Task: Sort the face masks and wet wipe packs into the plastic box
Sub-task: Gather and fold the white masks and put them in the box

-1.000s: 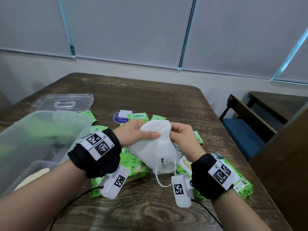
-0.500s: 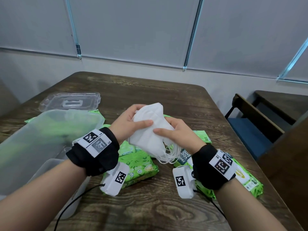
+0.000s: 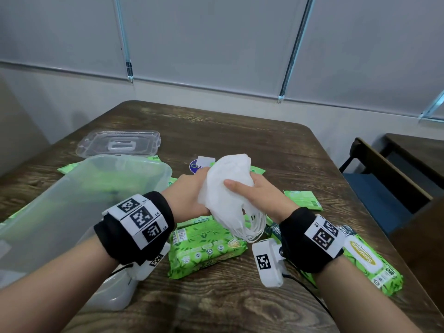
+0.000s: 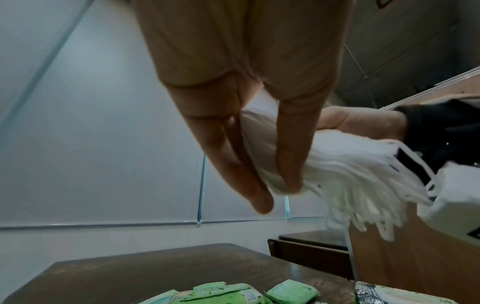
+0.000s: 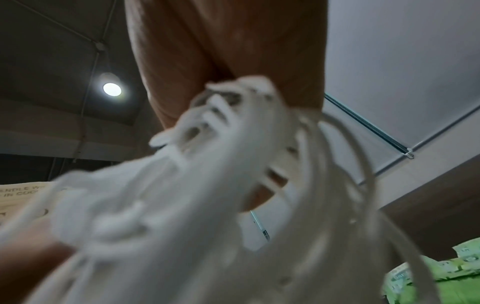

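Both hands hold a stack of white face masks point(image 3: 224, 188) up over the table point(image 3: 240, 131), right of the plastic box point(image 3: 79, 200). The left hand point(image 3: 189, 194) pinches its left edge; the right hand point(image 3: 258, 193) clasps the right side, thumb across the front. Ear loops point(image 3: 252, 224) dangle below, above the green wet wipe packs point(image 3: 206, 246).

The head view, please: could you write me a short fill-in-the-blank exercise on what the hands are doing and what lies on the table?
1. Both hands, the left hand and the right hand, hold a stack of white ____.
2. The plastic box stands on the person's ____ side.
3. The clear lid lies on the table, ____ the box.
4. The wet wipe packs on the table are mostly ____ in colour.

Missing words: face masks; left; beyond; green
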A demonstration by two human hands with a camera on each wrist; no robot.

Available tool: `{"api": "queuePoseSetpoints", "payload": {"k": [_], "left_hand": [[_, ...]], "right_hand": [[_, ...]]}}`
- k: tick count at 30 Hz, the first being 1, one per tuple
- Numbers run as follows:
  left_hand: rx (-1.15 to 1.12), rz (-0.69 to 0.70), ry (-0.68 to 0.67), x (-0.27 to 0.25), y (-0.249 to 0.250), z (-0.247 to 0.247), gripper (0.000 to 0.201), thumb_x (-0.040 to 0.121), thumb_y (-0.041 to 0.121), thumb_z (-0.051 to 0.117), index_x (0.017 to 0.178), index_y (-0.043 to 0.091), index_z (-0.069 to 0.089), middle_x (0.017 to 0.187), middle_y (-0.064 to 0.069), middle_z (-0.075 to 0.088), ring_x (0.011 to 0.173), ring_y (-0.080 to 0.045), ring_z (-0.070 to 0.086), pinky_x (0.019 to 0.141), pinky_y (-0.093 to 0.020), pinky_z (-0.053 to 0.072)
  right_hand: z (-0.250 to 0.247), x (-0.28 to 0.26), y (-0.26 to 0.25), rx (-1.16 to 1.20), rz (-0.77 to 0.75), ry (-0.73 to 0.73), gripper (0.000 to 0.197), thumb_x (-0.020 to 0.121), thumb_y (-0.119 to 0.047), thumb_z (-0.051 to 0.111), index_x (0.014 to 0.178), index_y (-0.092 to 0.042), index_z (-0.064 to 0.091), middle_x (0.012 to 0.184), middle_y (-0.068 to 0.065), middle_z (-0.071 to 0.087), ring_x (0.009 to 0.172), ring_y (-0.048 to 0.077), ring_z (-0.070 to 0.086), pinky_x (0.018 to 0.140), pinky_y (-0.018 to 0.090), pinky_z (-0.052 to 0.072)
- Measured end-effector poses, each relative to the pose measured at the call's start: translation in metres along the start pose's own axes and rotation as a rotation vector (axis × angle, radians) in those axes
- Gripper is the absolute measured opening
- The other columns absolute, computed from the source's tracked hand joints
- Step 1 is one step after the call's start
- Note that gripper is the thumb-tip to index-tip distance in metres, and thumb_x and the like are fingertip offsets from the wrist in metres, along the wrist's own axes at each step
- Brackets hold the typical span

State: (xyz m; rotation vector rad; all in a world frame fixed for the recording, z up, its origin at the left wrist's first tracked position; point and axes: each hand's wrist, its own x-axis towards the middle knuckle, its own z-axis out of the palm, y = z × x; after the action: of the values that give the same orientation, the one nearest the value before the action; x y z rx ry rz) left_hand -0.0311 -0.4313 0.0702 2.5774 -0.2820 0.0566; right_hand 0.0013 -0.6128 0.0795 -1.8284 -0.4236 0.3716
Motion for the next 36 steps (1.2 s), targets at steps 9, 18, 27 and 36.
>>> {"api": "queuePoseSetpoints", "payload": {"k": [9,18,27,36], "left_hand": [[-0.835,-0.040,-0.187,-0.002,-0.020,-0.048,0.084,0.041,0.044,0.090,0.115,0.030,0.053,0.110,0.005,0.069,0.092,-0.003,0.067,0.067,-0.014,0.051],[-0.716,-0.154,-0.011,-0.004,-0.059,-0.079,0.027,0.068,-0.009,0.075,0.078,0.015,0.068,0.065,0.004,0.072,0.054,-0.008,0.065,0.045,-0.019,0.051],[-0.673,-0.247,-0.132,-0.024,-0.109,-0.112,0.084,0.011,0.045,0.092,0.086,0.010,0.072,0.089,-0.006,0.075,0.077,-0.017,0.071,0.064,-0.025,0.058],[-0.577,-0.315,-0.042,-0.042,-0.142,-0.131,0.069,0.003,0.051,0.088,0.064,0.021,0.077,0.071,0.001,0.074,0.058,-0.010,0.069,0.051,-0.018,0.051]], "right_hand": [[0.018,0.007,-0.018,-0.076,-0.118,-0.074,0.026,0.088,-0.019,0.064,0.113,-0.013,0.064,0.106,0.003,0.071,0.090,0.011,0.068,0.080,0.026,0.053],[0.062,0.032,-0.023,-0.005,-0.096,-0.061,0.033,0.080,0.005,0.067,0.111,0.000,0.058,0.083,0.004,0.065,0.063,0.012,0.061,0.055,0.024,0.048],[0.119,0.055,-0.017,0.049,-0.049,-0.097,0.025,0.083,-0.002,0.059,0.060,-0.009,0.052,0.053,0.003,0.053,0.048,0.008,0.045,0.052,0.017,0.038],[0.145,0.069,-0.006,0.113,0.070,-0.141,0.018,0.086,-0.001,0.061,0.074,-0.014,0.059,0.073,0.006,0.059,0.064,0.013,0.049,0.065,0.025,0.039]]}}
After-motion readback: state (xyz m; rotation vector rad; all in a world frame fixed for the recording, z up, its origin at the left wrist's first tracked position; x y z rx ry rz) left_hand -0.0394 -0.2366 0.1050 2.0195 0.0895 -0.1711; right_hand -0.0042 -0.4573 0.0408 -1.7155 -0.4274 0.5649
